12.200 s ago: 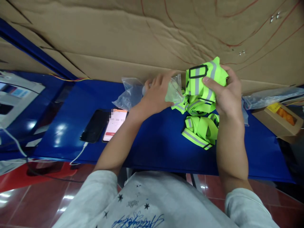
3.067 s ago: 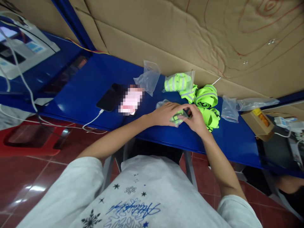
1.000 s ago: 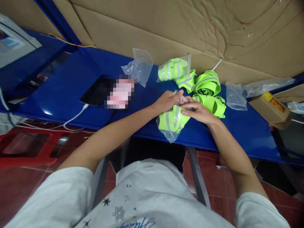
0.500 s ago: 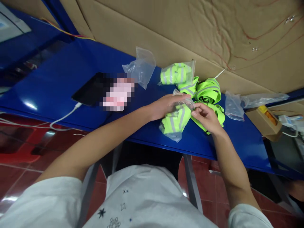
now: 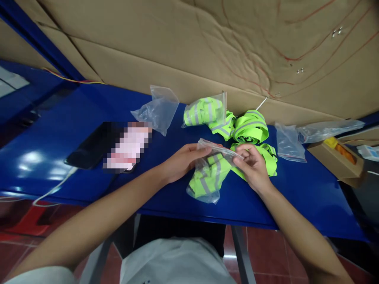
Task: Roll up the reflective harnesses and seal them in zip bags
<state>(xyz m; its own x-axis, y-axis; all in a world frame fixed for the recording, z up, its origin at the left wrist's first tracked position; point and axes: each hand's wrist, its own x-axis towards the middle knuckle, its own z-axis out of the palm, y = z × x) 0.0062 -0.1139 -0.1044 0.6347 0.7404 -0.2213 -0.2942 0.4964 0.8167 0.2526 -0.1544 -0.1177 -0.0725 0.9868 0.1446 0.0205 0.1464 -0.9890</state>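
A clear zip bag (image 5: pixel 204 188) with a folded yellow-green reflective strap inside hangs between my hands over the blue table (image 5: pixel 166 197). My left hand (image 5: pixel 189 157) pinches the left end of its top edge, thumb on top. My right hand (image 5: pixel 251 165) grips the right end of the same edge between thumb and curled fingers. Behind the hands lie another bagged strap (image 5: pixel 204 111), a loose strap (image 5: pixel 222 128) and a rolled strap (image 5: pixel 251 127). One more strap (image 5: pixel 271 159) is partly hidden behind my right hand.
An empty clear bag (image 5: pixel 161 110) lies at the back left, near a black phone (image 5: pixel 89 148) with a white cable and a pixelated object (image 5: pixel 130 146). More clear bags (image 5: pixel 290 142) and a small cardboard box (image 5: pixel 340 161) are at the right. Cardboard (image 5: pixel 148 43) stands behind.
The view has shifted, so the table things appear lower. My left hand has moved from over the bag's upper part to its left corner, and the top edge is now stretched straight between both hands.
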